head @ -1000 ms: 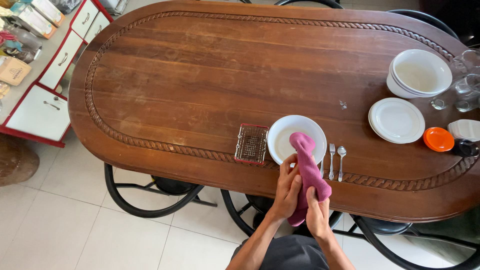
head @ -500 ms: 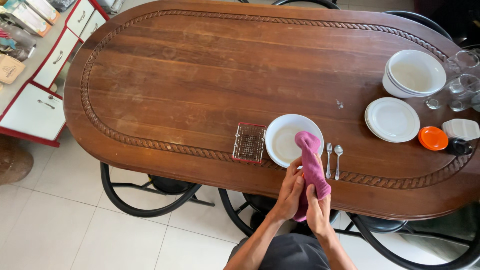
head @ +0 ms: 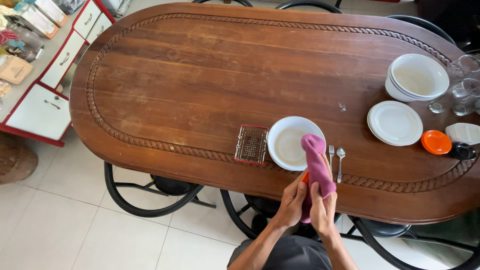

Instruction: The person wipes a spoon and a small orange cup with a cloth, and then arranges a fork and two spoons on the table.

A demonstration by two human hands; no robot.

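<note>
Both my hands hold a rolled pink cloth (head: 315,162) upright over the table's near edge. My left hand (head: 292,201) grips its lower part, where something orange shows under the fabric. My right hand (head: 322,207) wraps the cloth from the right. The cloth's top end overlaps the rim of a white bowl (head: 290,145) on the oval wooden table (head: 200,90). A fork (head: 330,156) and a spoon (head: 340,162) lie just right of the bowl. A small red-rimmed wire basket (head: 252,144) stands left of it.
At the right end are stacked white bowls (head: 417,76), a stack of white plates (head: 395,122), an orange lid (head: 436,142), glasses (head: 462,87) and a white container (head: 463,133). Black metal chairs (head: 150,195) are tucked under the near side. A red-and-white cabinet (head: 45,90) stands at the left.
My hands and the cloth have stayed in nearly the same place over the bowl's rim. The view has shifted slightly to the left.
</note>
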